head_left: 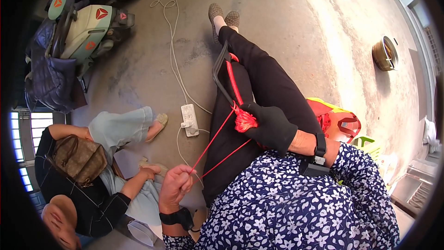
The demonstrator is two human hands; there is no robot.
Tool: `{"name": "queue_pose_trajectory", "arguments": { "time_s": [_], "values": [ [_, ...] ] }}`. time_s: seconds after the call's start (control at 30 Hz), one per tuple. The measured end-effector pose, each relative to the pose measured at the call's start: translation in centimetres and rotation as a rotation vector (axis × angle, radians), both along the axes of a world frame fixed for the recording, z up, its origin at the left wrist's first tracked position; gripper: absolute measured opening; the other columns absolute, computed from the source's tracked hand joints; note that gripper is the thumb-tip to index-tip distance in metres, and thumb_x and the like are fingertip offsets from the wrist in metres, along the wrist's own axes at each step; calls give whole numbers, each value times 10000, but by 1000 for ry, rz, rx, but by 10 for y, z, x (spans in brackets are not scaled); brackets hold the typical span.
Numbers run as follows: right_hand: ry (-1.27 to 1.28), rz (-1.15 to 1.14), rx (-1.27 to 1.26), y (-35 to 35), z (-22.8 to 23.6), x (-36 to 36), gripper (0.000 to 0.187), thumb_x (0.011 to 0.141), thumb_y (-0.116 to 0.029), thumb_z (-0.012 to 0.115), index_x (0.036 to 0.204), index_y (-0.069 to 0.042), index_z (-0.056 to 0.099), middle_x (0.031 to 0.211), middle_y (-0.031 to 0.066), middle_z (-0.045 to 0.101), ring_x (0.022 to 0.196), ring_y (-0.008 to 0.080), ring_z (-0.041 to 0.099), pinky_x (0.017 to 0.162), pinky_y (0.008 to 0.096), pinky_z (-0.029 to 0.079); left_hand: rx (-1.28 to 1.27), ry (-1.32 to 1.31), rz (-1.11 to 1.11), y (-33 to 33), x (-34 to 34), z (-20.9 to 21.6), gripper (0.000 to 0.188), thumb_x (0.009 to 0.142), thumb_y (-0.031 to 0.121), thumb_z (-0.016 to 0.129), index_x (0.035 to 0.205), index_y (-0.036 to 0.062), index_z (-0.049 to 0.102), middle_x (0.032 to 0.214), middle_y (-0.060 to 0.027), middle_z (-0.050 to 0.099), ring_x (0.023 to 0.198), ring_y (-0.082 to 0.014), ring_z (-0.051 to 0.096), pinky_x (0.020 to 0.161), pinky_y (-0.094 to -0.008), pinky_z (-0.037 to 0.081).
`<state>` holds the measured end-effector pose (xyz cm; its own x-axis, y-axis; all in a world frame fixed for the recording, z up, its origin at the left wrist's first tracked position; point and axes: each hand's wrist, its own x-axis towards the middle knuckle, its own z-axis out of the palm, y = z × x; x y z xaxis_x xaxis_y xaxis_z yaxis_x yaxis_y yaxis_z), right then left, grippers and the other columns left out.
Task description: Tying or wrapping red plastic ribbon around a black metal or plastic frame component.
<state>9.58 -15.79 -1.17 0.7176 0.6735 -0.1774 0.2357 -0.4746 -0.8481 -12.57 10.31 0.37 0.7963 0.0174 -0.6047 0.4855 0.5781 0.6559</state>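
Note:
My right hand [270,125], in a black glove, grips a bundle of red cord [244,120] against my black-trousered thigh. A dark frame wound with red cord [226,76] lies along my leg, just beyond that hand. Two strands of red thread [213,150] run taut from the bundle down to my bare left hand [175,185], which pinches their ends with the fingers closed. Both wrists carry black bands. My blue flowered top fills the lower right.
Another person [92,176] sits on the concrete floor at my left with a brown bag. A white power strip [189,120] with white cables lies by my leg. A scooter [88,28] stands upper left; a red bag [337,120] and a round metal pot [385,53] are right.

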Motion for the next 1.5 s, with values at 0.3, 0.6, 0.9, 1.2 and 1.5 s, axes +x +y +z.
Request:
{"name": "queue_pose_trajectory", "arguments": {
  "time_s": [0.3,0.6,0.9,1.2,1.5],
  "values": [
    [-58,-34,-12,1,-2,2,494,764,-137,746,1212,-28,568,925,206,680,856,310,691,739,367,537,160,-148,-298,-7,-26,24,191,842,121,660,783,-60,672,665,-78,628,563,-88,542,521,-226,405],
    [310,-435,364,-22,36,62,390,818,-244,699,1134,-38,602,1029,169,635,896,286,641,811,355,502,-128,-739,276,-51,124,88,503,912,136,577,1367,-26,433,1381,-258,425,1128,-337,578,889,-394,529],
    [57,-302,156,23,26,60,305,793,-178,702,1063,-52,635,909,178,665,819,301,667,730,371,521,-19,-235,-73,-80,184,-13,339,958,125,554,1272,4,517,1154,-60,613,1029,-187,599,859,-331,516],
    [-158,-310,424,32,29,37,205,831,-143,651,1007,-43,620,872,200,645,801,359,649,710,402,521,127,-359,266,-66,192,-27,352,976,203,509,1295,55,503,1185,-76,613,1043,-155,594,767,-293,519],
    [-210,-278,566,4,34,41,158,820,-53,661,963,-14,605,874,134,618,776,252,623,670,343,503,227,-201,329,-29,186,-8,291,983,328,488,1056,64,587,853,-38,631,629,-139,562,527,-259,476]
  ]
}}
